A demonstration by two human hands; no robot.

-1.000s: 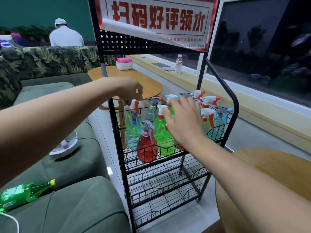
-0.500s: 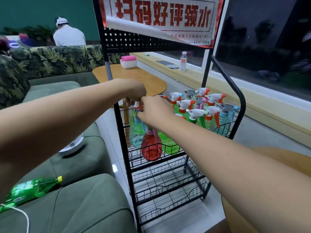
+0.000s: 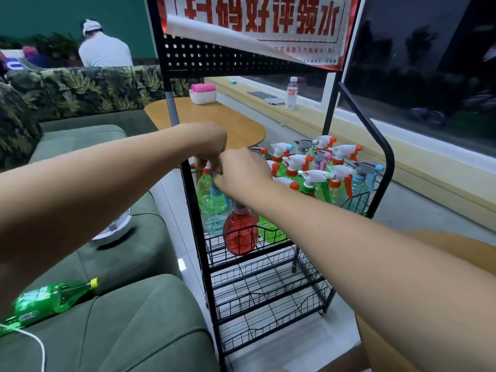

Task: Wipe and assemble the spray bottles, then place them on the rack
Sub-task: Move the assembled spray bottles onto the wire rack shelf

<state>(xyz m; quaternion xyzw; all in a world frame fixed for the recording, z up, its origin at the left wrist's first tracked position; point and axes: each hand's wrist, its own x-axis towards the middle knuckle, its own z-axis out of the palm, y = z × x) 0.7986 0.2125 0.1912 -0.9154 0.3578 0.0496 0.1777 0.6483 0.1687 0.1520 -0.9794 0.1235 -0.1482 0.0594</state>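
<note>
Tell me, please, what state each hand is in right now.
Left hand: grips the top of the green bottle.
Right hand: fingers curled at the pale blue bottle; whether it grips cannot be told.

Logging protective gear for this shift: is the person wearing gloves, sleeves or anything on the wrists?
No. Left hand and right hand are ungloved; both forearms are bare to the frame edge, with no watch, band or ring visible.

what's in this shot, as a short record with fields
rack: black wire, top tier holds many spray bottles
left hand: curled over green bottle top, grip unclear
right hand: fingers curled on pale blue bottle sprayer
front: red bottle upright
sofa: green soda bottle lying
</note>
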